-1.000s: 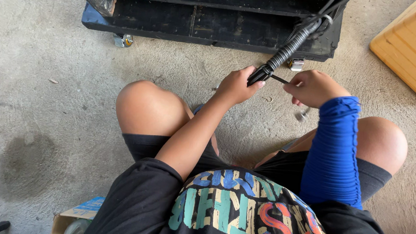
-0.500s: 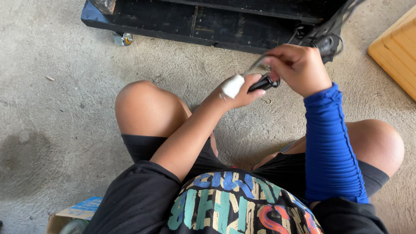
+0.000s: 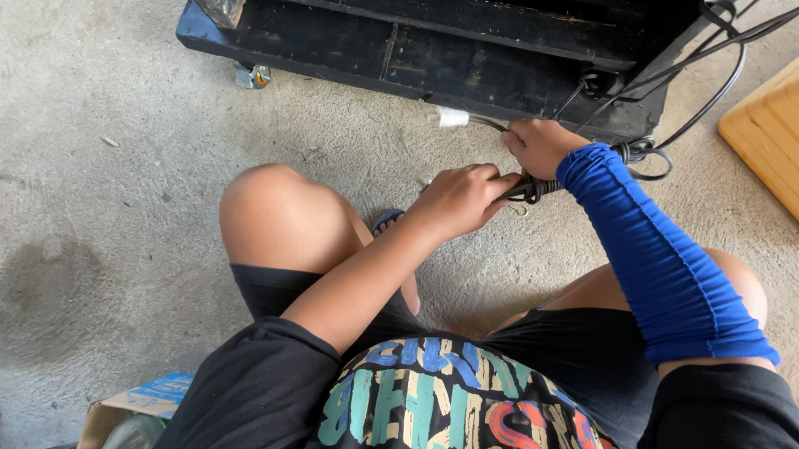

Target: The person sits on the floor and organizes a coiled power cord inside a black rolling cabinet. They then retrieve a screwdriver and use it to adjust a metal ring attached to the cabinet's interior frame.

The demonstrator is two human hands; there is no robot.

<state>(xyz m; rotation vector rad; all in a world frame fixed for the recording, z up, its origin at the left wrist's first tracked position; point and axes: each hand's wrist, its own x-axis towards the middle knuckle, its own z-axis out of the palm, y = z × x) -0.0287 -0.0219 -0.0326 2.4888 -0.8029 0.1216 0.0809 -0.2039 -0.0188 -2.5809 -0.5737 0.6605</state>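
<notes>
I sit on a concrete floor with knees bent. My left hand [image 3: 462, 199] is closed around a bundle of black cables [image 3: 530, 189] low in front of me. My right hand [image 3: 538, 145], on an arm in a blue sleeve [image 3: 662, 257], grips a thin wire that ends in a small white connector [image 3: 449, 117] pointing left. More black cables [image 3: 712, 69] loop up to the right corner of a black cabinet base [image 3: 416, 33].
The black cabinet rests on a blue dolly with a small caster wheel [image 3: 255, 75]. A light wooden box [image 3: 798, 134] stands at the right. A cardboard box [image 3: 128, 413] lies by my left hip. A dark stain [image 3: 41, 299] marks the floor at left.
My right hand moved left and down, drawing the white-tipped wire out sideways. My left hand let the white connector go and now grips the black cable bundle lower down.
</notes>
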